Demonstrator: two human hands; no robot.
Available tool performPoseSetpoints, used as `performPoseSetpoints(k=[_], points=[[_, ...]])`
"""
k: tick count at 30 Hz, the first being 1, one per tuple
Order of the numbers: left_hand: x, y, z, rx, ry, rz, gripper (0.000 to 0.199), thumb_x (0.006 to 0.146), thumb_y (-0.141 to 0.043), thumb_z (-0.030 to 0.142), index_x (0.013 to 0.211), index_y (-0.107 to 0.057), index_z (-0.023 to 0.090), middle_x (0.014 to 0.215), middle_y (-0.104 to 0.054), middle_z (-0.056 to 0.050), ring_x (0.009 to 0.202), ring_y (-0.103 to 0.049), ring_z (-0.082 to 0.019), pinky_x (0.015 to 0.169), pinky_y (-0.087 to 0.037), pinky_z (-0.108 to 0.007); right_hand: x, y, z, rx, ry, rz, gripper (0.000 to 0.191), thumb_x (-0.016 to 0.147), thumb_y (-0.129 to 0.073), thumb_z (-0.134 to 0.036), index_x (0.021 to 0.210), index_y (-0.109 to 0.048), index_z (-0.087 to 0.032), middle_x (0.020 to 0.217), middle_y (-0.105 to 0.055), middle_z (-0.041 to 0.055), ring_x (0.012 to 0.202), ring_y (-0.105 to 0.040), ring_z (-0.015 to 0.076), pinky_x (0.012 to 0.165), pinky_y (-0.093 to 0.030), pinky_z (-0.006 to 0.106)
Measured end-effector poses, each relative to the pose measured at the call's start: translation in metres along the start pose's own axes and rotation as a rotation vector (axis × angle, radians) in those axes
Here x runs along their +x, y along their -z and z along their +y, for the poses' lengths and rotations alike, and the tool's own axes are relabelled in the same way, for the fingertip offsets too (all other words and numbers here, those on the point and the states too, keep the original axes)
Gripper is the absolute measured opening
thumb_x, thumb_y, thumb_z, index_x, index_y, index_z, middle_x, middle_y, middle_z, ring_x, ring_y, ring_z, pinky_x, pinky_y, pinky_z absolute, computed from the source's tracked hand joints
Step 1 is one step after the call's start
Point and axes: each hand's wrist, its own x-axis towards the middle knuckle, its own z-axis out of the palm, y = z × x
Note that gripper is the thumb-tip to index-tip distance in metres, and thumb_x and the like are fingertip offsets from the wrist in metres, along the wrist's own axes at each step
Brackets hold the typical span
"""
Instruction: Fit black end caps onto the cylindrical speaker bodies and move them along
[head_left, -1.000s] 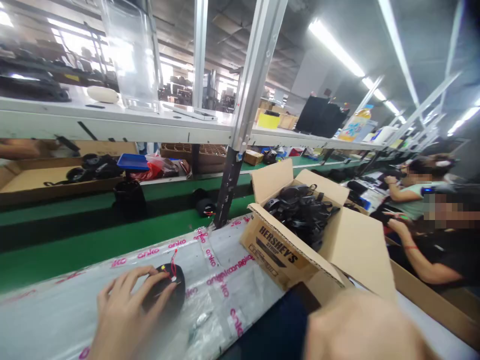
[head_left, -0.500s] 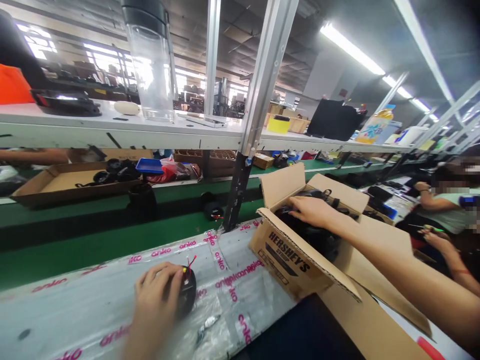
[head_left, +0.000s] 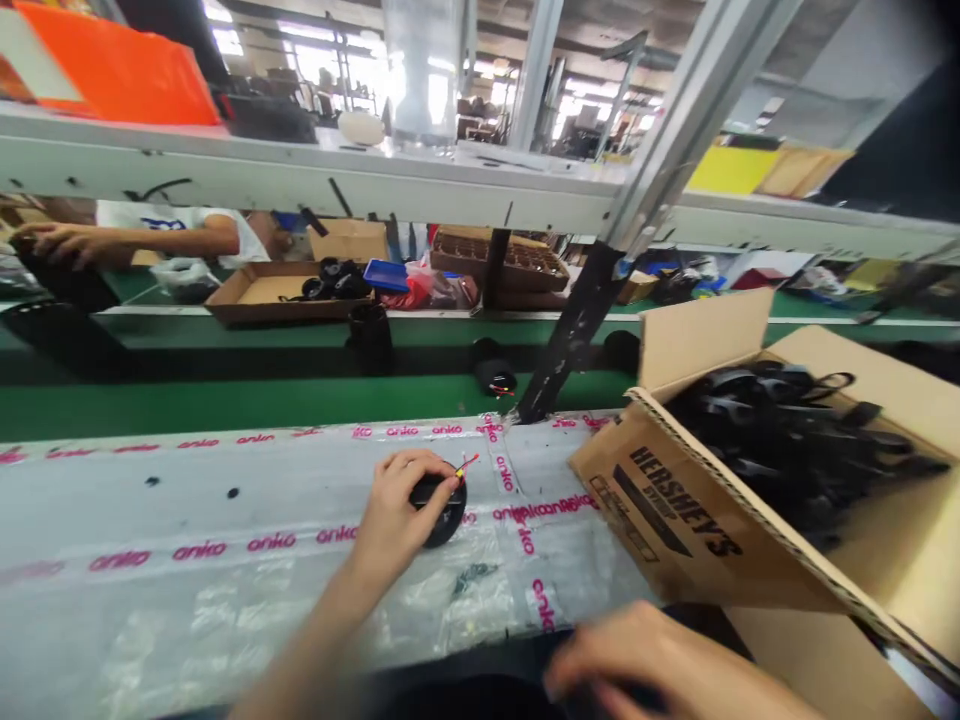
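Note:
On the plastic-covered bench top (head_left: pixel 300 500), my left hand (head_left: pixel 401 510) has its fingers and thumb closed around a black round part (head_left: pixel 448 520). Short red and yellow wires (head_left: pixel 466 466) stick up from that part. Low in the view, my right hand (head_left: pixel 637 655) is smeared by motion, in front of a cardboard box (head_left: pixel 660 520) printed HERSHEY'S SYRUP. Something dark shows below its fingers, but whether they hold it I cannot tell. Many black plastic parts (head_left: pixel 780 440) fill the open box.
A green conveyor belt (head_left: pixel 225 405) runs behind the bench, carrying a black cylinder with wires (head_left: pixel 491 368). A slanted metal post (head_left: pixel 592 310) and a white shelf (head_left: pixel 300 170) stand above. Across the belt are a shallow carton (head_left: pixel 262 300) and another person's arm (head_left: pixel 150 238).
My right hand has come out of the box and moved down toward the bottom of the view. My left hand stays on the black round part. The view has turned left and downward.

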Motion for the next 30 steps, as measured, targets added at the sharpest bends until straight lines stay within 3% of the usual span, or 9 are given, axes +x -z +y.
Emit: performPoseSetpoints(k=[2,5,9,12,15,18,21,25,30], points=[[0.001,0.0,0.007,0.024,0.021,-0.004,0.003,0.095,-0.072,0.023,0.092,-0.073,0.025,0.099,-0.08,-0.002,0.103,-0.071,-0.025,0.1,-0.045,-0.044,0.025,-0.042,0.025,-0.121,0.029,-0.177,0.022,0.1,-0.07,-0.041,0.118,-0.081,-0.033,0.112,-0.082,0.0069,0.104,-0.078,0.0301,0.091,-0.065,0.045],[0.001,-0.004,0.009,0.034,-0.016,0.017,0.007,0.093,-0.074,0.018,0.09,-0.07,0.023,0.094,-0.078,-0.001,0.096,-0.069,-0.023,0.095,-0.048,-0.042,0.07,-0.077,0.053,-0.371,-0.037,-0.27,0.035,0.105,-0.049,-0.025,0.117,-0.081,-0.022,0.109,-0.082,0.0134,0.105,-0.078,0.0327,0.099,-0.06,0.048],[-0.001,-0.013,0.0,-0.064,-0.133,0.083,0.004,0.097,-0.075,0.021,0.098,-0.071,0.021,0.096,-0.075,-0.004,0.097,-0.07,-0.022,0.09,-0.054,-0.037,0.093,-0.084,0.064,-0.437,-0.054,-0.253,0.049,0.104,-0.05,-0.03,0.15,-0.063,-0.021,0.145,-0.066,0.0184,0.133,-0.066,0.0351,0.114,-0.052,0.054],[-0.004,-0.016,-0.004,-0.107,-0.122,0.098,0.003,0.099,-0.074,0.022,0.101,-0.073,0.022,0.098,-0.075,-0.006,0.099,-0.071,-0.022,0.091,-0.057,-0.036,0.084,-0.088,0.059,-0.451,-0.025,-0.314,0.086,0.09,-0.073,-0.04,0.168,-0.038,-0.034,0.169,-0.041,0.0134,0.153,-0.047,0.0391,0.118,-0.049,0.056],[-0.007,-0.018,-0.003,-0.119,-0.064,0.14,0.002,0.1,-0.072,0.021,0.098,-0.072,0.022,0.097,-0.076,-0.005,0.098,-0.071,-0.021,0.092,-0.056,-0.037,0.078,-0.1,0.06,-0.435,-0.003,-0.324,0.085,0.082,-0.081,-0.036,0.161,-0.049,-0.035,0.16,-0.05,0.0135,0.149,-0.049,0.0414,0.118,-0.049,0.059],[-0.009,-0.02,0.0,-0.089,-0.035,0.171,0.006,0.1,-0.071,0.018,0.095,-0.071,0.022,0.093,-0.077,-0.004,0.095,-0.071,-0.02,0.092,-0.055,-0.037,0.081,-0.108,0.069,-0.204,0.002,-0.276,0.067,0.084,-0.076,-0.031,0.149,-0.061,-0.028,0.145,-0.062,0.0134,0.14,-0.057,0.0366,0.121,-0.046,0.058],[-0.01,-0.021,0.0,-0.075,-0.033,0.166,0.007,0.099,-0.072,0.017,0.094,-0.07,0.022,0.092,-0.077,-0.003,0.092,-0.071,-0.019,0.091,-0.055,-0.036,0.086,-0.107,0.073,0.291,-0.108,-0.253,0.069,0.088,-0.072,-0.043,0.152,-0.054,-0.027,0.15,-0.062,0.0133,0.138,-0.06,0.0339,0.116,-0.051,0.053],[-0.01,-0.021,0.001,-0.096,-0.025,0.169,0.004,0.099,-0.075,0.021,0.096,-0.071,0.022,0.093,-0.077,-0.004,0.093,-0.072,-0.019,0.088,-0.056,-0.035,0.09,-0.103,0.06,0.84,-0.22,-0.173,0.079,0.092,-0.039,-0.066,0.156,-0.052,-0.022,0.136,-0.072,0.0174,0.121,-0.07,0.0387,0.101,-0.057,0.058],[-0.01,-0.02,0.005,-0.107,0.037,0.163,0.008,0.1,-0.073,0.022,0.092,-0.072,0.023,0.089,-0.076,-0.002,0.092,-0.071,-0.019,0.088,-0.055,-0.035,0.099,-0.108,0.043,0.82,-0.272,-0.172,0.083,0.087,-0.028,-0.061,0.153,-0.058,-0.019,0.122,-0.078,0.0156,0.11,-0.072,0.0378,0.099,-0.056,0.06]])
